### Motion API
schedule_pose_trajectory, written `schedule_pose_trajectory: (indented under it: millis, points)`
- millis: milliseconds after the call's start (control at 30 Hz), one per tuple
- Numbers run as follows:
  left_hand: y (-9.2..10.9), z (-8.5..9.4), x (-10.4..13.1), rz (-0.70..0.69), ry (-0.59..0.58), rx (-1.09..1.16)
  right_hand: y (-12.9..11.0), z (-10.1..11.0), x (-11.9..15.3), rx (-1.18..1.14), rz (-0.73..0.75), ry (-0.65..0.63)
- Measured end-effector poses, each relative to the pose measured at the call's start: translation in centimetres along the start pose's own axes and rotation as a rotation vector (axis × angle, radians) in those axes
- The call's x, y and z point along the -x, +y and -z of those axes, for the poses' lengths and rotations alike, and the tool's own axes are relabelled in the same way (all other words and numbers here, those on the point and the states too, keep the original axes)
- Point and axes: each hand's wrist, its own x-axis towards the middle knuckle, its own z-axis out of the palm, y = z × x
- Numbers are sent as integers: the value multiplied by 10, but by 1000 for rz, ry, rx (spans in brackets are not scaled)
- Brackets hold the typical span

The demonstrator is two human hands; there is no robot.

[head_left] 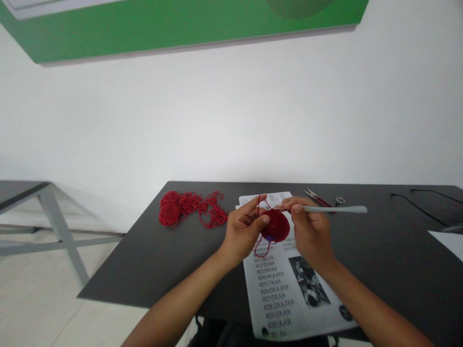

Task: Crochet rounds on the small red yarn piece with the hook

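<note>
Between my hands, above a printed pattern sheet (271, 303), is a round piece of dark red crochet work (277, 226). My left hand (246, 226) pinches its left edge between thumb and fingers, and a strand of red yarn runs over the raised index finger. A small purple stitch marker (269, 239) sits at the lower edge, with a loop of red yarn (262, 250) hanging beside it. My right hand (310, 226) grips a crochet hook with a pale grey-green handle (340, 209). The hook's tip meets the top edge of the work.
A heap of red yarn (171, 209) lies at the table's back left, its loose strands reaching toward my left hand. Behind my right hand are small snips (316, 196) and a metal ring (340, 200). Glasses (421, 207) and white paper (448, 243) lie at right.
</note>
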Motion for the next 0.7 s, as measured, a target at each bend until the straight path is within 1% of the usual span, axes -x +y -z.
schedule_pose_trajectory:
  millis: [100,200,400,500,600,700]
  points:
    - [2,2,-1,7,-23,-22,3,2,-1,-49,0,-29]
    - [3,4,-2,4,-49,-67,2,4,-3,-51,36,-77]
    - [2,8,-3,-72,-69,-158,-7,6,-6,-83,136,-161]
    - [1,10,-3,-116,-65,-240,-6,7,-5,-50,205,-179]
    - [0,13,-2,-213,-62,-384,-3,8,-3,-4,262,-200]
    - [2,14,-3,-400,-66,-570,0,11,-2,44,327,-224]
